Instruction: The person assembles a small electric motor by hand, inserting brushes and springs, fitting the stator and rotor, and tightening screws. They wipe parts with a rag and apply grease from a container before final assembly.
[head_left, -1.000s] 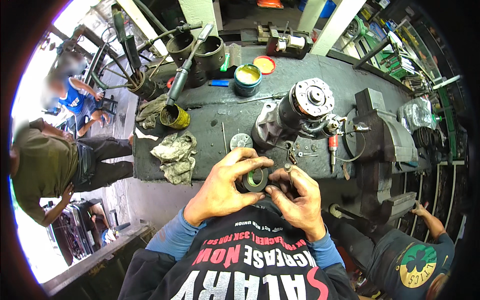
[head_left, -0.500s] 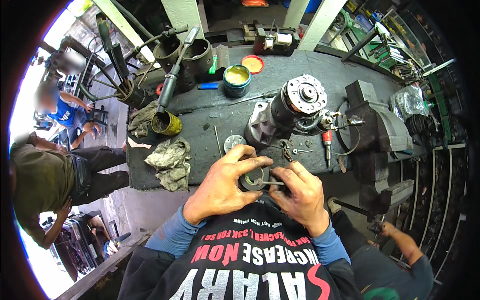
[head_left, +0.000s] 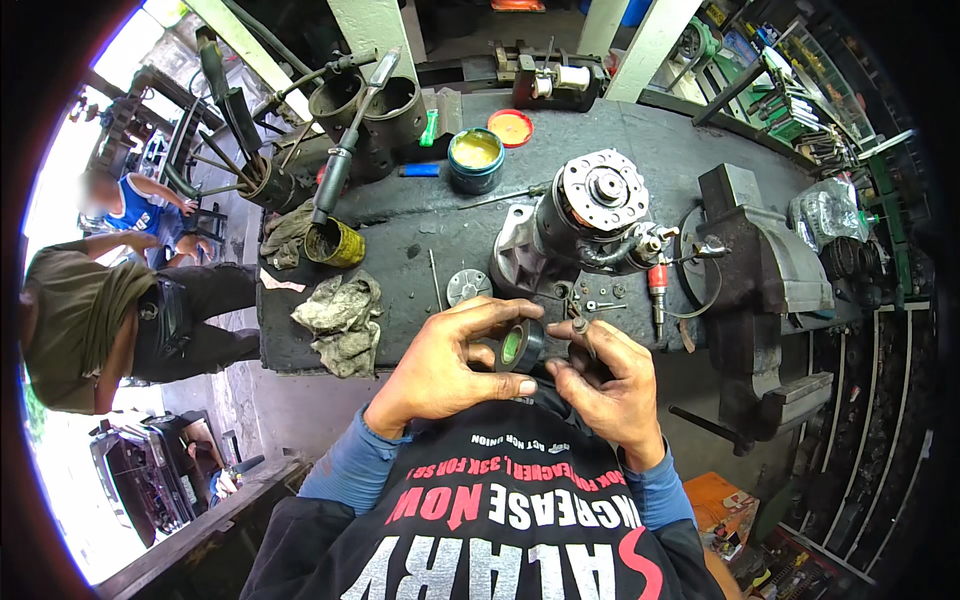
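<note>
A roll of black tape [head_left: 520, 347] is held above the near edge of the table [head_left: 420, 235], close to the chest. It is gripped by the left hand [head_left: 445, 372], whose fingers are closed around its rim. The right hand [head_left: 610, 385] is pinched shut on the roll's right side. A motor [head_left: 575, 225] stands just beyond, a rag [head_left: 340, 318] lies to the left, and a vise [head_left: 765, 270] is seen on the right

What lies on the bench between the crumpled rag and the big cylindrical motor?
In the head view, between rag and motor: a thin metal rod and a small round disc.
</note>
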